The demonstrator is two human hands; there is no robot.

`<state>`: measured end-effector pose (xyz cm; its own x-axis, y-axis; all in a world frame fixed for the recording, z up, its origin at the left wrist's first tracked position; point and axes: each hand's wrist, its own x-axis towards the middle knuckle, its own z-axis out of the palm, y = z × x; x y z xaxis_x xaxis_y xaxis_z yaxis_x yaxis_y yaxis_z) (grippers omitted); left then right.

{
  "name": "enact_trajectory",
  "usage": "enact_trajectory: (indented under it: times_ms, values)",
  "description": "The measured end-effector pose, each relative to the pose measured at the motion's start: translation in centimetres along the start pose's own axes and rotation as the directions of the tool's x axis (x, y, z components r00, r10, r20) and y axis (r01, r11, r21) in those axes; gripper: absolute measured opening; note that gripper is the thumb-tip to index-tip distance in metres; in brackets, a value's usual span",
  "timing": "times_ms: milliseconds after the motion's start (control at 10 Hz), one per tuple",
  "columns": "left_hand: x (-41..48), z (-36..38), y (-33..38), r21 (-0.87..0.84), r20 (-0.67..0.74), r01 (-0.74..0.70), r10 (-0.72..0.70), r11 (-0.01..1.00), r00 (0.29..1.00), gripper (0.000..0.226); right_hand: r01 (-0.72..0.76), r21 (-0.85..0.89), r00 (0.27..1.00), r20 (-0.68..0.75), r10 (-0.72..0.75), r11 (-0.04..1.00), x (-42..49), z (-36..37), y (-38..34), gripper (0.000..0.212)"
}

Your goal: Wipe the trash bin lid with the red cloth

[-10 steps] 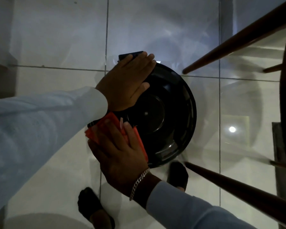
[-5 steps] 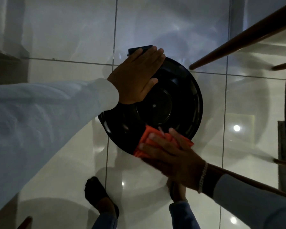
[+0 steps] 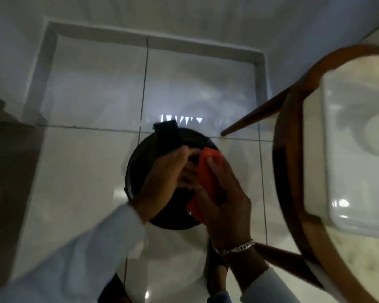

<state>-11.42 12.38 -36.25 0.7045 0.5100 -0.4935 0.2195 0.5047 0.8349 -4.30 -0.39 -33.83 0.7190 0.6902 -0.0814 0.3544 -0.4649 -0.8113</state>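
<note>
Evidently mid-wipe: the left hand lies flat, fingers straight, steadying the black trash bin lid, low over the tiled floor. The red cloth covers the lid's right half, pressed down by the right hand, fingers nearly straight. Next, probably, a sweep toward the uncovered left rim.

Red cloth under right hand

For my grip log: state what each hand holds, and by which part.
Nothing looks gripped. The right hand presses the red cloth flat on the trash bin lid, fingers across its middle; the left hand rests flat on the lid.
</note>
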Motion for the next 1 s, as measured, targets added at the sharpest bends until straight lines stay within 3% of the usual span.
enact_trajectory:
  times_ms: [100,200,300,400,500,600,700,800,900,1000]
  values:
    - [-3.5,0.9,3.7,-0.233,0.131,0.102,-0.073,0.967,0.989,0.062,-0.104,0.159,0.995,0.021,0.102,0.982,2.0,-2.5,-5.1,0.055]
    - [-3.8,3.0,7.4,-0.223,0.095,0.040,-0.019,0.974,0.995,0.053,-0.191,0.410,0.981,0.040,0.192,0.892,3.8,-6.9,-8.2,0.052]
    - [-3.8,9.9,12.3,-0.283,0.069,0.008,0.012,0.959,0.998,0.050,-0.163,0.544,0.960,-0.107,0.260,0.823,5.0,-15.1,-8.7,0.056]
    - [-4.4,12.9,12.9,-0.364,-0.015,-0.033,0.029,0.931,0.999,0.049,-0.355,0.723,0.892,0.072,0.446,0.593,4.7,-17.0,-7.9,0.052]
    - [-4.4,16.8,12.2,-0.140,-0.246,-0.029,-0.006,0.990,0.969,0.047,-0.452,0.701,0.843,0.133,0.521,0.552,4.5,-19.5,-6.5,0.037]
    - [-4.4,21.8,12.5,0.020,-0.217,-0.016,0.020,1.000,0.976,0.052,-0.341,0.559,0.883,-0.085,0.461,0.756,5.4,-23.5,-3.9,0.041]
    - [-4.4,23.9,11.6,0.141,-0.169,-0.002,0.026,0.990,0.985,0.053,-0.311,0.406,0.900,-0.164,0.404,0.859,6.1,-24.3,-1.4,0.044]
    - [-5.1,24.7,11.7,0.256,-0.161,0.004,0.039,0.967,0.986,0.052,-0.293,0.233,0.906,-0.241,0.347,0.927,6.5,-23.4,0.7,0.035]
    - [-5.0,24.0,13.4,0.420,-0.226,-0.070,0.179,0.905,0.957,0.040,-0.299,0.117,0.921,-0.224,0.318,0.947,6.6,-22.4,1.2,0.025]
    - [-6.1,22.5,17.1,0.476,-0.242,-0.164,0.308,0.864,0.920,0.033,-0.214,-0.122,0.956,-0.228,0.182,0.969,5.6,-22.5,-0.4,0.024]
